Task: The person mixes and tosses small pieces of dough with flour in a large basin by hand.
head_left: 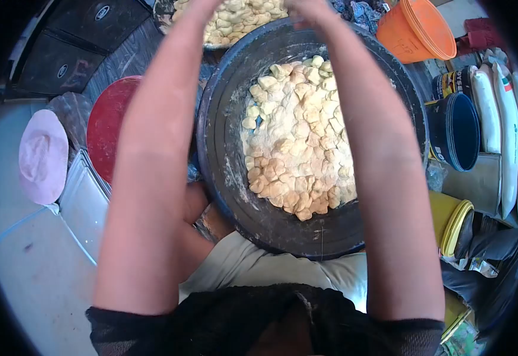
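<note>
Both my arms stretch forward over a large black tub [223, 202]. Inside the tub lies a heap of pale, lumpy pieces like cut dough [300, 136], with white powder over the middle. Beyond its far rim stands a second container [164, 18] full of similar pale lumps [238, 21]. My left arm [158, 136] reaches to that container, its hand cut off by the top edge. At the tub's far rim, part of my right hand [309, 9] shows, blurred, near the second container. Its fingers cannot be made out, nor whether it holds anything.
To the left are a red round lid or basin [110, 124], a pink hat [43, 157] and black speaker-like boxes [63, 68]. On the right stand an orange bucket [410, 35], a dark blue bucket [464, 133], a yellow bucket [446, 222] and white sacks [508, 136]. Another person's dark-trousered leg [490, 267] shows lower right.
</note>
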`<state>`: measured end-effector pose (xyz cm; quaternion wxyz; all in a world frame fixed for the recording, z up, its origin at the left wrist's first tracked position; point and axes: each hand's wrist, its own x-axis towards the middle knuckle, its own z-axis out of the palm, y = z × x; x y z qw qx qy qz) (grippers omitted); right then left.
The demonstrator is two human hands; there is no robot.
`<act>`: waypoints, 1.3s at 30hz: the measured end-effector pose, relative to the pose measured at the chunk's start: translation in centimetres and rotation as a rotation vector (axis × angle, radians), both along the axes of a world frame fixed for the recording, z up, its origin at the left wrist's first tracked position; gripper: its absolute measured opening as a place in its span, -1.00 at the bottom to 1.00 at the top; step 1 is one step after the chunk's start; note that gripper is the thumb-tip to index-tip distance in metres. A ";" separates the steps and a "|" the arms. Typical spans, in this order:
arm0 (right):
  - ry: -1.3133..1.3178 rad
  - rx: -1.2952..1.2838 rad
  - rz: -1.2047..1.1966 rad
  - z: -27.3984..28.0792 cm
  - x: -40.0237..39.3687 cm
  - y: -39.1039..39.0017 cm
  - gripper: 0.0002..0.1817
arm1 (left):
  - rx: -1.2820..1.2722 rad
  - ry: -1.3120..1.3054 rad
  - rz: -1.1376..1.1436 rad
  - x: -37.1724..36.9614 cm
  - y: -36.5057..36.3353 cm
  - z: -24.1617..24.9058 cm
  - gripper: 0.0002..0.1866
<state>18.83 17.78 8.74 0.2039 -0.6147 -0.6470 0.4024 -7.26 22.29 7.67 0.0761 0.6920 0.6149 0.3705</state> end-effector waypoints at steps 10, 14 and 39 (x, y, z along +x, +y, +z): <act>-0.640 0.010 0.669 -21.4 -5.9 -40.2 -0.45 | -0.958 -0.050 -0.098 8.3 -27.4 -22.8 -0.30; -0.418 -0.022 0.573 -15.2 0.4 -45.8 -0.55 | -0.992 -0.019 0.062 10.1 -39.0 -29.4 -0.16; -0.074 -0.651 -0.967 -16.7 11.2 -49.2 -0.19 | -1.707 0.044 -0.207 12.0 -43.1 -19.2 -0.23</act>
